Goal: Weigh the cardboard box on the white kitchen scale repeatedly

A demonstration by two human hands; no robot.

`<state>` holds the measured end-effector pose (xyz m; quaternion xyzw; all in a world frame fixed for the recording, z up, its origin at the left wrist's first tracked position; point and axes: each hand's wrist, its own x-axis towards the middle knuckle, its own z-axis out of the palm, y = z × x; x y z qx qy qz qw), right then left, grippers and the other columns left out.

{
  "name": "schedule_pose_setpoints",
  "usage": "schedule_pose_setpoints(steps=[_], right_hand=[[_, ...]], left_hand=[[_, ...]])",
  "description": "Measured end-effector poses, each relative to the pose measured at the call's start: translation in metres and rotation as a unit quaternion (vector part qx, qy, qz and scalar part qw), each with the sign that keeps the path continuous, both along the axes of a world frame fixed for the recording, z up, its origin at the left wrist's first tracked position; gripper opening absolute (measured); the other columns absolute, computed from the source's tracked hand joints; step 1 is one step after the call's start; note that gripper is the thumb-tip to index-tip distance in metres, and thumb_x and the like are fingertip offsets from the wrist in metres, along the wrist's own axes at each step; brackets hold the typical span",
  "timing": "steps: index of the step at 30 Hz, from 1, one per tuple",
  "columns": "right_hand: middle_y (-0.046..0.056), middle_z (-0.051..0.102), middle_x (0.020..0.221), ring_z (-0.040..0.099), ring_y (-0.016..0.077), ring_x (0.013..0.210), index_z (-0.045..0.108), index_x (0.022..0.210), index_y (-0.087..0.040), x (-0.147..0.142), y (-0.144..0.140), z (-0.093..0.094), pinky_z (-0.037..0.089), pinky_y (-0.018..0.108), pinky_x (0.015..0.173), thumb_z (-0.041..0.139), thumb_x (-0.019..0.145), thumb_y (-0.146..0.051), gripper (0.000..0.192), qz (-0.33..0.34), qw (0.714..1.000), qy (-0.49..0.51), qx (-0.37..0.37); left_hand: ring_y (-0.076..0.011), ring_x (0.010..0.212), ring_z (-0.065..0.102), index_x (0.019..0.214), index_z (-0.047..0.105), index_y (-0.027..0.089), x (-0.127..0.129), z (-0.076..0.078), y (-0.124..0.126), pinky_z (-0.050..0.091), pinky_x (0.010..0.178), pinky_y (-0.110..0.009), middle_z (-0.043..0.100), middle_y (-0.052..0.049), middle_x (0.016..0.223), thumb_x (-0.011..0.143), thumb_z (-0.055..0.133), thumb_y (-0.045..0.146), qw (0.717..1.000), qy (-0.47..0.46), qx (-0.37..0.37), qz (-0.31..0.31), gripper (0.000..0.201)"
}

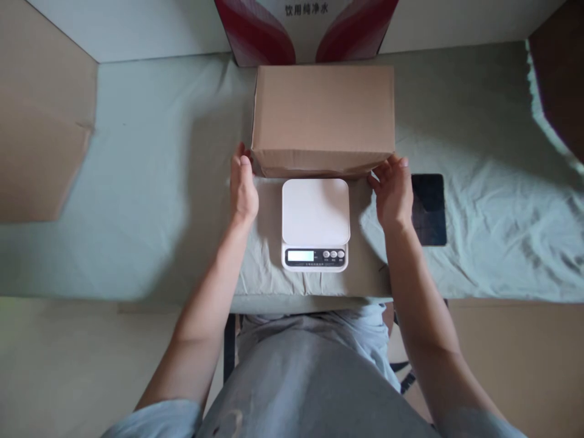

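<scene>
A closed brown cardboard box [323, 109] is between my two hands, just behind a white kitchen scale [316, 212]. My left hand [243, 187] grips the box's near left corner, with its fingertips partly hidden behind the edge. At the near right corner, my right hand [394, 190] has its fingers curled against the lower edge. Whether the box rests on the cloth or is slightly raised, I cannot tell. Nothing lies on the scale's flat platform, and its display [300, 255] is lit, but the reading is not legible.
A dark phone or small tablet [429, 210] lies beside my right wrist. A red and white carton [305, 36] stands behind the box. Large cardboard [41, 115] borders the left side, and a dark brown panel [559, 73] the right. Green cloth [137, 152] covers the table.
</scene>
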<state>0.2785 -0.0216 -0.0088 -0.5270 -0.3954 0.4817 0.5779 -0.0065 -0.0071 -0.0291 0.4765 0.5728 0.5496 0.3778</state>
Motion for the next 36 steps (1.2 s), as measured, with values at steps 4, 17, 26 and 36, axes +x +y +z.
schedule_pose_setpoints(steps=[4, 17, 26, 36], right_hand=[[0.003, 0.061, 0.128, 0.052, 0.0235, 0.128, 0.06, 0.109, -0.031, -0.006, -0.001, 0.005, 0.041, 0.048, 0.107, 0.039, 0.082, -0.065, 0.049, 0.006, 1.0, 0.016, 0.013], [0.002, 0.061, 0.124, 0.051, 0.0266, 0.126, 0.06, 0.107, -0.034, -0.013, -0.012, 0.049, 0.047, 0.047, 0.103, 0.037, 0.077, -0.074, 0.055, 0.0, 0.998, -0.046, 0.047], [0.002, 0.062, 0.117, 0.055, 0.0263, 0.121, 0.062, 0.11, -0.035, -0.023, -0.097, 0.079, 0.044, 0.049, 0.104, 0.039, 0.086, -0.056, 0.039, -0.006, 0.997, -0.007, 0.083], [0.006, 0.061, 0.122, 0.055, 0.0273, 0.122, 0.057, 0.12, -0.032, -0.018, -0.125, 0.05, 0.047, 0.048, 0.101, 0.038, 0.082, -0.063, 0.052, -0.007, 0.998, -0.06, 0.025]], left_hand=[[-0.0225, 0.141, 0.034, 0.133, 0.045, 0.031, 0.0, -0.003, 0.003, 0.03, 0.116, -0.042, 0.038, -0.004, 0.15, 0.084, 0.032, 0.074, 1.0, 0.01, 0.008, -0.024, 0.066], [-0.0254, 0.134, 0.043, 0.115, 0.058, 0.03, 0.016, 0.057, -0.014, 0.035, 0.114, -0.042, 0.056, -0.004, 0.129, 0.084, 0.041, 0.071, 0.99, -0.066, 0.097, -0.08, 0.054], [-0.0273, 0.132, 0.043, 0.124, 0.056, 0.037, 0.019, 0.098, -0.107, 0.044, 0.106, -0.045, 0.051, 0.0, 0.137, 0.086, 0.049, 0.058, 0.989, -0.127, 0.052, -0.049, 0.044], [-0.0272, 0.132, 0.045, 0.127, 0.056, 0.03, 0.015, 0.08, -0.138, 0.042, 0.108, -0.044, 0.057, -0.005, 0.132, 0.086, 0.053, 0.053, 0.986, -0.16, 0.009, -0.047, 0.046]])
